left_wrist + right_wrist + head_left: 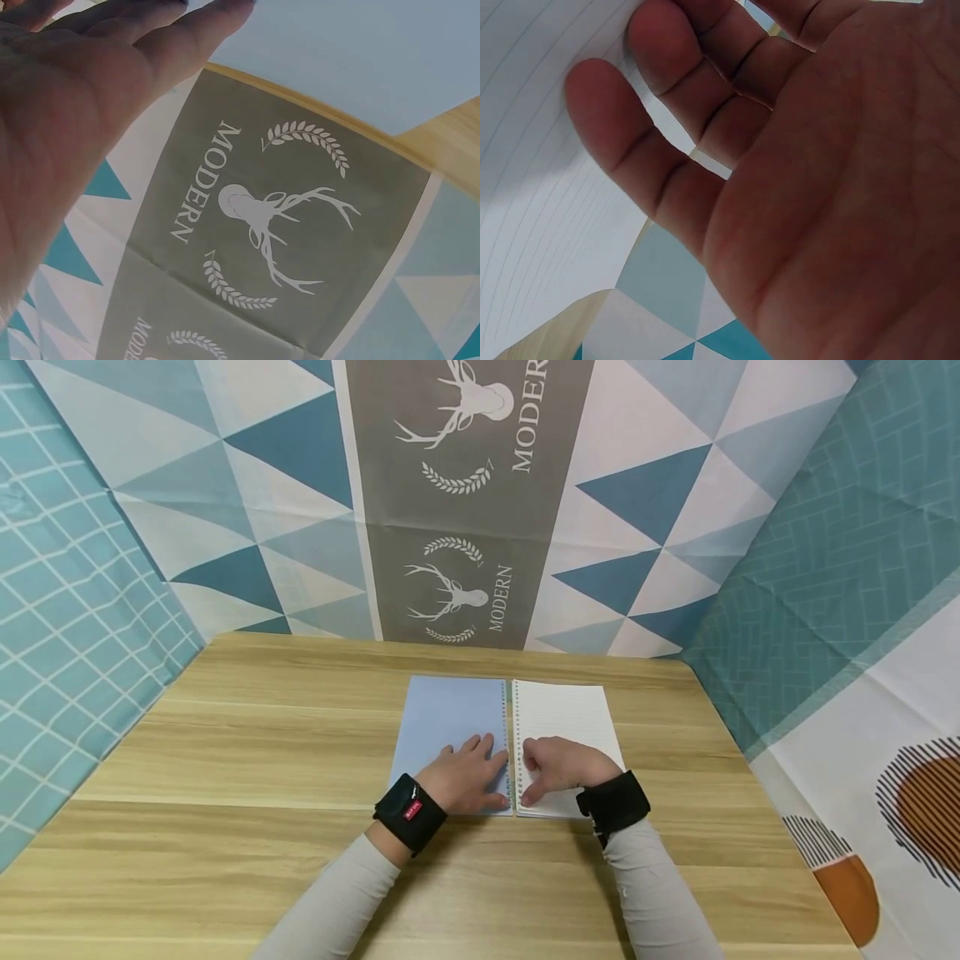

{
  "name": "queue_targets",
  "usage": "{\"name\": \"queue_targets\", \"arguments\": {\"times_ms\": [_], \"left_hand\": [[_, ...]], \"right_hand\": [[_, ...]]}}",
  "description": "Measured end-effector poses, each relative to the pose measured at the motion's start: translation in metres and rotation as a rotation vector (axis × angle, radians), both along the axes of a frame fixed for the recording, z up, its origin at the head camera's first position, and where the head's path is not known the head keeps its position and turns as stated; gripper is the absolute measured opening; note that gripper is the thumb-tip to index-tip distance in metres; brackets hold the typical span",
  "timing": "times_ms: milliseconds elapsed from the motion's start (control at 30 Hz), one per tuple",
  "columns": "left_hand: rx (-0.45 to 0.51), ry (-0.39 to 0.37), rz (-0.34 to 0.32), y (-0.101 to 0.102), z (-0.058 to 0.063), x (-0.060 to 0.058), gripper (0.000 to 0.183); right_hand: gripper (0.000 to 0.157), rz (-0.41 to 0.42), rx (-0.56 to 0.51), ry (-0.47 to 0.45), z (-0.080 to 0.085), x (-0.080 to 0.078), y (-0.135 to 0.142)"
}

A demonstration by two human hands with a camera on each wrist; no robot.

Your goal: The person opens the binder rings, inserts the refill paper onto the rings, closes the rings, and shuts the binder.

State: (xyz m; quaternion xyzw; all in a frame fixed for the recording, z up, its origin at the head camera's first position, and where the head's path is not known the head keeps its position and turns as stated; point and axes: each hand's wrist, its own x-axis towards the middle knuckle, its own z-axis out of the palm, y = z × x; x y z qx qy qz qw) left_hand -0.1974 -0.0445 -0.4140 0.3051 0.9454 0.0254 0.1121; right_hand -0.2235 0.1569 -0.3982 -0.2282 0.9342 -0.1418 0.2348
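A notebook lies spread open on the table, with a plain light-blue side [453, 710] on the left. On the right is a lined white page [566, 714], and holes run along both inner edges. My left hand [467, 777] rests on the blue side with fingers spread, its thumb near the lower inner corner. Over the lined page, my right hand [566, 764] bends its fingers down near the row of holes. Its thumb is apart from them, at the page's lower left corner. In the right wrist view, fingertips [604, 94] meet the lined paper [532, 150].
The wooden table [247, 760] stretches out on both sides of the notebook. Behind it hangs a patterned cloth [450, 510] with deer heads and triangles. More cloth stands along the left side [75, 610] and the right side [840, 635]. Black bands [411, 814] circle both wrists.
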Motion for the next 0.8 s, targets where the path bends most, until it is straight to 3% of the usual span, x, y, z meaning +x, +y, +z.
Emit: {"name": "queue_targets", "arguments": {"times_ms": [800], "left_hand": [[-0.007,0.040,-0.003,0.0028,-0.0007,0.0017,0.076]], "right_hand": [[0.041,-0.014,0.015,0.005,0.0008,0.0000,-0.0031]]}}
